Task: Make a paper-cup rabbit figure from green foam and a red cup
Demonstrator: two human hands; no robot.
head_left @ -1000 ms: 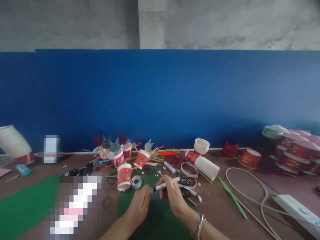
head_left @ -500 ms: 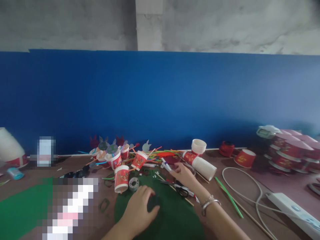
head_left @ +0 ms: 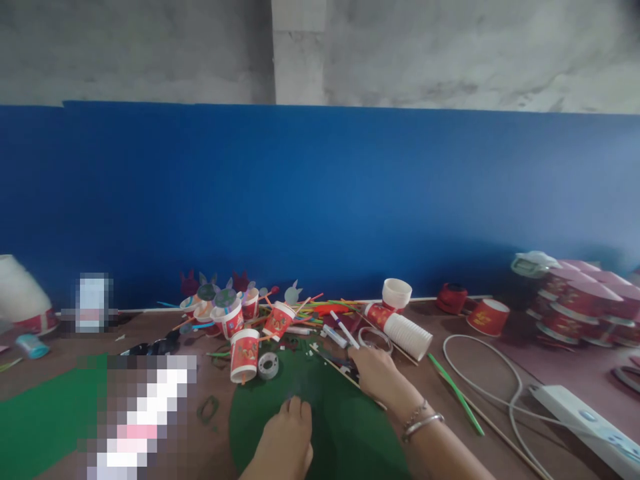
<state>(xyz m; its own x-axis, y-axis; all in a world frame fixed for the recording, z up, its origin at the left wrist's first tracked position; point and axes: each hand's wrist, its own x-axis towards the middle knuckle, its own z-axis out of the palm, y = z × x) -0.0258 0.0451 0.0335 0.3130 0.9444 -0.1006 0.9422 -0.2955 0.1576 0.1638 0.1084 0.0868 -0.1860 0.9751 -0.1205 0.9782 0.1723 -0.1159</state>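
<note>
My left hand lies palm-down on a dark green round sheet near the table's front edge, fingers stretched forward with nothing in them. My right hand, with bracelets on the wrist, is at the sheet's far right edge. Its fingers are curled over the black-handled scissors, whose dark tip sticks out to the left. A white marker with a purple cap lies just beyond the right hand. A thin wooden stick runs under that hand.
Red-and-white paper cups, a tape roll and coloured sticks crowd the middle. A lying cup stack, a white cable, a power strip and more cups are right. A green sheet lies left.
My right hand carried the marker away from my left hand, laid it down farther back, then drew back onto the scissors. My left hand pulled toward me along the green sheet.
</note>
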